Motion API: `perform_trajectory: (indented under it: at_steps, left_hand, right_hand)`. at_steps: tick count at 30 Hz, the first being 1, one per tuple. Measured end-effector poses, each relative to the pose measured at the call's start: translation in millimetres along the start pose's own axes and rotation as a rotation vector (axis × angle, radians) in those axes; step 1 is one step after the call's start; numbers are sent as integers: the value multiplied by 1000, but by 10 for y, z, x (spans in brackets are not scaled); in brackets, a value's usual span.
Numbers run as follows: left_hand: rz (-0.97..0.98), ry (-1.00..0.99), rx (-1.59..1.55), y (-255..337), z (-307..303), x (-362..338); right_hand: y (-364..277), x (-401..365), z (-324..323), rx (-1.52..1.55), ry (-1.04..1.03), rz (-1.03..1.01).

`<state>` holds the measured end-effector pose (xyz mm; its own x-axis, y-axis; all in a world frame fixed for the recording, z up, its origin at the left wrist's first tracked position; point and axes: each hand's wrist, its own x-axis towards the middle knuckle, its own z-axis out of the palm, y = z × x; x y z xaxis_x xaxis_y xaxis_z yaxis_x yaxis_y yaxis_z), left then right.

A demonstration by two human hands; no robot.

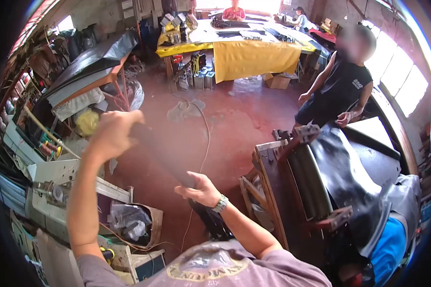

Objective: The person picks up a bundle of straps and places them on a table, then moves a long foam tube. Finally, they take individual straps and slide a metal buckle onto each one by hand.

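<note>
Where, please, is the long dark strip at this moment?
In the head view the long dark strip slants across the centre, its upper end in the left hand and its middle in the right hand, left of the roller machine.

Red-stained concrete floor (pixel 234 124) runs back to a yellow-draped surface (pixel 254 57); daylight glares through windows (pixel 397 76) along the right wall, cluttered shelves (pixel 19 91) crowd the left, and a black-sheeted bench (pixel 359 167) stands near
</note>
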<state>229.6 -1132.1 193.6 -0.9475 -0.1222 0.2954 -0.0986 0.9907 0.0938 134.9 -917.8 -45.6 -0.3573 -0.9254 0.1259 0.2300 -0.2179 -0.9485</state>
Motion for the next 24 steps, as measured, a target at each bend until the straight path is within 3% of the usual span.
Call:
perform_trajectory:
  at_steps: [1, 3, 4, 9, 10, 11, 13, 14, 18, 20, 21, 23, 24]
  left_hand:
    - [-81, -76, 4, -178, -18, 154]
    - [-53, 26, -21, -629, 39, 416]
    - [-98, 30, -34, -831, 31, 545]
    - [-307, 169, -184, -1903, 192, 1105]
    - [-333, 171, -227, -2056, 329, 1225]
    - [-357, 172, -270, -2219, 483, 1361]
    - [-181, 227, -299, -2466, 917, 1772]
    - [-165, 200, -331, -2594, 1150, 2003]
    - [-94, 170, -563, -3293, 2162, 3100]
    - [-166, 161, -679, -3672, 2654, 3710]
    - [-228, 41, -794, -3944, 2971, 3966]
    - [-96, 357, -335, -4015, 3229, 4502]
    - [-215, 361, -482, -4075, 3419, 4700]
  right_hand:
    - [-116, 219, -125, -48, -67, 52]
    - [-425, 690, -351, -29, -131, 174]
    - [-472, 946, -476, -196, -171, 103]
    - [-578, 2326, -1102, -352, -441, 44]
    - [-672, 2594, -1208, -214, -575, 229]
    - [-539, 2883, -1310, -95, -672, 165]
    - [-639, 3344, -1323, 331, -602, 121]
    - [-596, 3631, -1437, 341, -603, 218]
    - [-261, 4709, -1848, 265, -361, 163]
    - [-114, 5183, -2165, 249, -171, 185]
    - [-111, 5422, -2316, 195, -85, 130]
    - [-297, 5835, -2553, 241, 140, 168]
    - [-376, 6041, -2736, 270, 236, 157]
